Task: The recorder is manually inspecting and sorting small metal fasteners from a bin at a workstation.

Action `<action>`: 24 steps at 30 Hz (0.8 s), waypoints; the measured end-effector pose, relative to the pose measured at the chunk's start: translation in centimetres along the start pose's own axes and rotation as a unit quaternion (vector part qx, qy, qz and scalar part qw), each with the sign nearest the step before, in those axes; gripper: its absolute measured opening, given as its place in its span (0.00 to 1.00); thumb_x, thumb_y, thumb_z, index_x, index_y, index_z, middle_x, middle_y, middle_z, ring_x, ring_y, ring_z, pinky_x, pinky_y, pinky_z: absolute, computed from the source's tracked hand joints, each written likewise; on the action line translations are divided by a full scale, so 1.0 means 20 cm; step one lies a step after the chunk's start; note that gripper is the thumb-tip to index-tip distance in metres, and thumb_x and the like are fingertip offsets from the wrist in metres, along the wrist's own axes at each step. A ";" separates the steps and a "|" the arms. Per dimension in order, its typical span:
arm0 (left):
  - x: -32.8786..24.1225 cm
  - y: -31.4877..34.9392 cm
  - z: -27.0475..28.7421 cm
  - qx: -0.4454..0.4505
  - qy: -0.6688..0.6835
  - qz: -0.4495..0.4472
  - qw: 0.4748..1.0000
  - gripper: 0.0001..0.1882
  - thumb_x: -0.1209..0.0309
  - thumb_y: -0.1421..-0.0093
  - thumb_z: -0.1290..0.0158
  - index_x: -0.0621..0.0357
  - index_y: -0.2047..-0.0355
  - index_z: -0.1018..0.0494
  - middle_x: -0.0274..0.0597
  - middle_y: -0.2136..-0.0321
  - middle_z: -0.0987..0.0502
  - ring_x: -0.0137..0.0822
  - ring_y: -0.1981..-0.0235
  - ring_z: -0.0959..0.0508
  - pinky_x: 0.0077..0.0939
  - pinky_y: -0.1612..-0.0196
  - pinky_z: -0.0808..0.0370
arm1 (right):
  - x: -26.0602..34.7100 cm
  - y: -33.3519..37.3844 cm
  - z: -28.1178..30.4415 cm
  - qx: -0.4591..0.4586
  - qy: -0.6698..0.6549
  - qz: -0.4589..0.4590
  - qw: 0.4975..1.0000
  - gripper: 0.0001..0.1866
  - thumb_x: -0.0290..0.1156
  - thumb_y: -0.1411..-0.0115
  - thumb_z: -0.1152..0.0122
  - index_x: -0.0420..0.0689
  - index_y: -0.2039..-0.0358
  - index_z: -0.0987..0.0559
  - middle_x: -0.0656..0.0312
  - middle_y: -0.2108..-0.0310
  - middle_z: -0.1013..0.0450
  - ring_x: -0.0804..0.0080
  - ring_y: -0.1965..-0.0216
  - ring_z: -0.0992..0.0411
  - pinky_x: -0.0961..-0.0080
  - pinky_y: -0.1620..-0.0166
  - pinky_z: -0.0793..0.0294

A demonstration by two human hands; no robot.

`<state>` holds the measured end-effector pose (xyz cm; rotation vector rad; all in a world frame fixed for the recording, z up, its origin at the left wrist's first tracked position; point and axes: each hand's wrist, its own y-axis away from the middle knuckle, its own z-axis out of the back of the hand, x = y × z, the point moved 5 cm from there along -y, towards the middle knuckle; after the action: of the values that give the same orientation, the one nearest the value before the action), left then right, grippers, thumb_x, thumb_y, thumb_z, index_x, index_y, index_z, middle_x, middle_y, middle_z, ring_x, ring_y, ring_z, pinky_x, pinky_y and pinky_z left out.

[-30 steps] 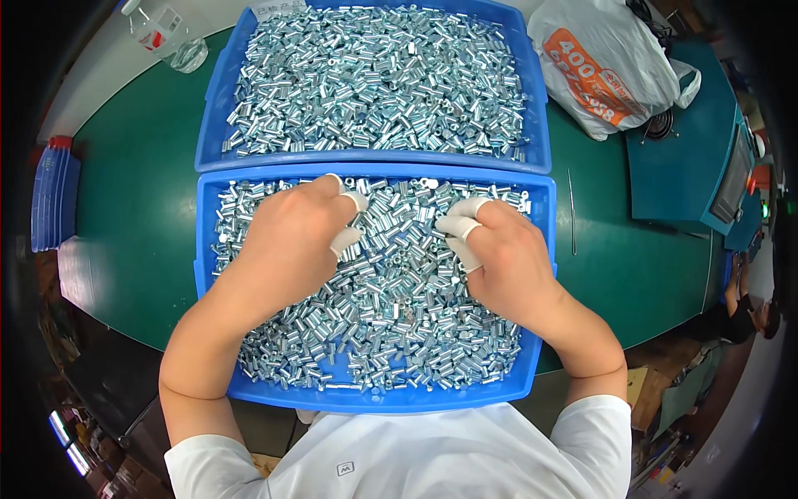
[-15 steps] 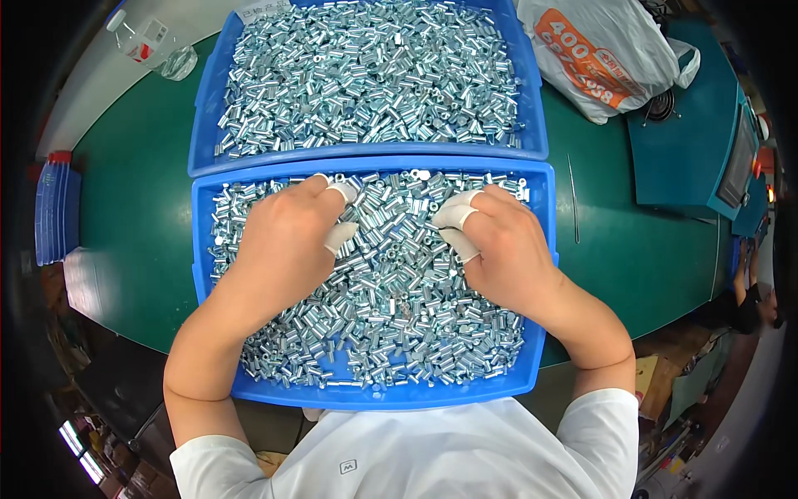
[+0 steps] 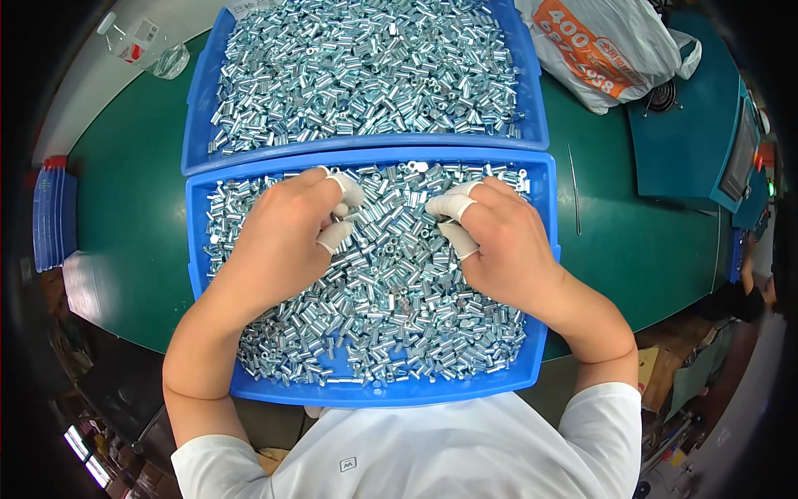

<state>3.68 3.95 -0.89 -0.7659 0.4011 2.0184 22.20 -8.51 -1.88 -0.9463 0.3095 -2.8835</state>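
Observation:
Short, shiny metal sleeves [image 3: 391, 287], some showing a hollow end, fill the near blue tray [image 3: 374, 395] in a loose heap. My left hand [image 3: 291, 224] reaches over the tray's left half, its fingertips touching the heap, with a gap between thumb and forefinger. Opposite it, my right hand [image 3: 503, 237] is at the sleeves on the right side, fingers bent and thumb apart from them. White finger cots cover the thumb and some fingers of both hands. I see no sleeve clearly held; the undersides of the fingertips are hidden.
A second blue tray [image 3: 366, 147], heaped with similar sleeves, adjoins the far edge. Around them on the green table [image 3: 125, 208] are a plastic bottle [image 3: 141, 46], stacked blue trays [image 3: 54, 216], a white bag [image 3: 607, 50], a thin metal rod [image 3: 574, 187] and a teal machine [image 3: 690, 125].
Both hands stay over the near tray. The left fingers have shifted slightly, with more of the fingers showing; the right fingertips have moved a little to the left. The whole view has shifted slightly.

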 end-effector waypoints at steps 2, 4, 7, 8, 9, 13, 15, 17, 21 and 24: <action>0.00 0.00 -0.01 0.023 0.023 0.003 0.999 0.17 0.85 0.47 0.36 0.60 0.57 0.23 0.43 0.69 0.23 0.37 0.73 0.22 0.30 0.70 0.26 | -0.01 -0.01 0.00 -0.008 -0.003 0.014 1.000 0.17 0.15 0.48 0.32 0.44 0.57 0.18 0.57 0.66 0.21 0.54 0.63 0.24 0.60 0.60 0.25; -0.02 0.01 0.00 0.005 -0.030 0.012 0.999 0.16 0.85 0.46 0.36 0.60 0.57 0.22 0.44 0.69 0.22 0.41 0.72 0.20 0.33 0.70 0.25 | -0.02 -0.01 -0.02 0.025 -0.062 0.024 0.997 0.19 0.15 0.48 0.32 0.45 0.55 0.18 0.57 0.66 0.21 0.55 0.63 0.24 0.61 0.60 0.25; -0.04 0.01 0.02 -0.005 -0.106 0.000 0.994 0.14 0.85 0.46 0.37 0.61 0.59 0.21 0.47 0.69 0.21 0.46 0.71 0.19 0.36 0.69 0.24 | -0.01 -0.01 -0.02 0.038 -0.080 0.040 0.995 0.23 0.14 0.49 0.34 0.46 0.52 0.17 0.57 0.64 0.21 0.55 0.63 0.26 0.61 0.60 0.25; -0.04 0.01 0.02 -0.004 -0.107 0.000 0.994 0.14 0.85 0.46 0.37 0.61 0.59 0.21 0.47 0.69 0.21 0.46 0.71 0.19 0.36 0.69 0.24 | -0.01 -0.01 -0.02 0.037 -0.081 0.039 0.995 0.23 0.14 0.49 0.34 0.46 0.52 0.17 0.57 0.64 0.21 0.55 0.63 0.26 0.61 0.60 0.25; -0.04 0.01 0.02 -0.001 -0.124 -0.001 0.992 0.13 0.84 0.46 0.37 0.61 0.60 0.21 0.47 0.70 0.21 0.47 0.71 0.19 0.37 0.69 0.23 | 0.01 -0.01 -0.02 0.034 -0.067 0.043 0.996 0.25 0.13 0.51 0.35 0.46 0.52 0.17 0.57 0.63 0.22 0.54 0.63 0.27 0.61 0.60 0.25; -0.05 0.01 0.02 -0.003 -0.129 0.008 0.992 0.11 0.83 0.47 0.36 0.62 0.63 0.20 0.48 0.71 0.21 0.47 0.70 0.18 0.37 0.69 0.23 | 0.03 -0.01 -0.01 0.041 -0.044 0.060 0.996 0.31 0.12 0.59 0.37 0.47 0.51 0.16 0.58 0.60 0.23 0.54 0.62 0.29 0.62 0.60 0.26; -0.03 0.01 0.01 0.000 -0.107 0.015 0.994 0.11 0.83 0.49 0.38 0.61 0.64 0.21 0.48 0.72 0.22 0.50 0.70 0.19 0.43 0.68 0.24 | 0.02 0.00 -0.02 0.045 -0.035 0.067 0.996 0.31 0.12 0.60 0.37 0.46 0.51 0.16 0.58 0.60 0.23 0.54 0.62 0.29 0.62 0.61 0.26; -0.01 0.01 0.01 0.002 -0.085 0.025 0.996 0.12 0.82 0.50 0.39 0.61 0.64 0.21 0.49 0.73 0.23 0.53 0.69 0.20 0.48 0.67 0.24 | 0.03 0.00 -0.03 0.050 -0.028 0.076 0.995 0.31 0.13 0.61 0.37 0.46 0.52 0.16 0.59 0.60 0.24 0.54 0.62 0.29 0.62 0.61 0.26; -0.01 -0.01 0.00 0.002 -0.057 -0.008 0.998 0.10 0.84 0.48 0.38 0.61 0.65 0.21 0.46 0.71 0.21 0.48 0.71 0.19 0.38 0.69 0.23 | 0.04 0.00 -0.02 0.065 -0.003 0.064 0.996 0.28 0.13 0.58 0.37 0.45 0.54 0.16 0.59 0.61 0.23 0.55 0.62 0.29 0.62 0.60 0.26; -0.01 -0.01 -0.01 -0.009 -0.011 -0.032 0.999 0.11 0.85 0.47 0.37 0.60 0.64 0.21 0.43 0.70 0.19 0.41 0.72 0.19 0.28 0.69 0.23 | 0.02 0.00 -0.02 0.058 -0.028 0.065 0.996 0.21 0.16 0.53 0.33 0.45 0.56 0.15 0.59 0.62 0.22 0.56 0.62 0.27 0.63 0.59 0.26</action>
<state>3.97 3.82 -1.01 -0.7569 0.3425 1.9722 21.60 -8.48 -1.93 -0.9468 0.1899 -2.7192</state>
